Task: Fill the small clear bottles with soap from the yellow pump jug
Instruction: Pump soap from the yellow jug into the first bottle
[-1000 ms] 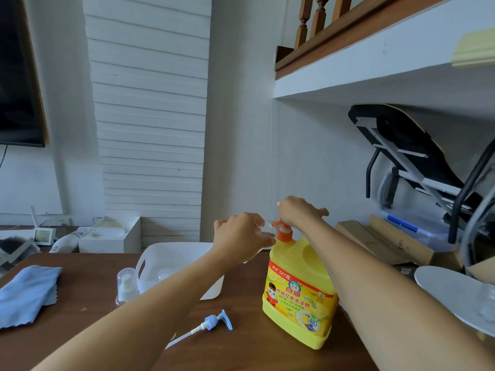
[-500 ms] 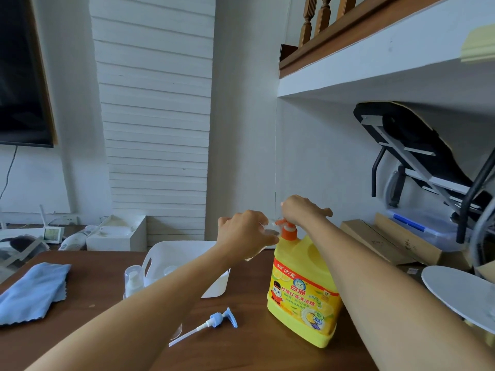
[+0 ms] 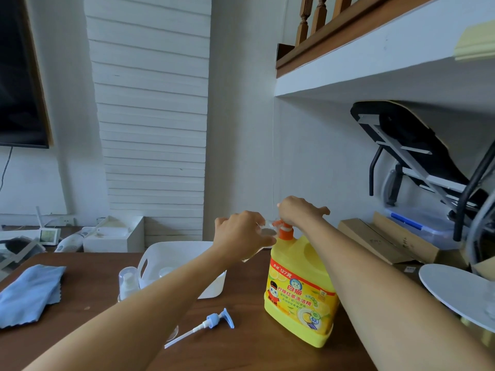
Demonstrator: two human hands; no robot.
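The yellow pump jug [image 3: 300, 293] stands upright on the brown table [image 3: 241, 349], right of centre, with an orange pump head [image 3: 284, 230]. My right hand [image 3: 300, 212] rests on top of that pump head. My left hand [image 3: 241, 234] holds a small clear bottle [image 3: 263, 231] against the pump's spout; the bottle is mostly hidden by my fingers. A second small clear bottle with a white pump and clear cap [image 3: 127, 283] stands to the left of a white basket [image 3: 171, 253].
A loose blue-and-white pump with its tube [image 3: 206, 324] lies on the table in front of the basket. A blue cloth [image 3: 29, 294] lies at the left. A white round plate [image 3: 455, 293] sits at the right edge. Boxes and a folded frame fill the back right.
Both hands stay at the pump head and spout. The view has shifted slightly; the jug and bottle keep their places.
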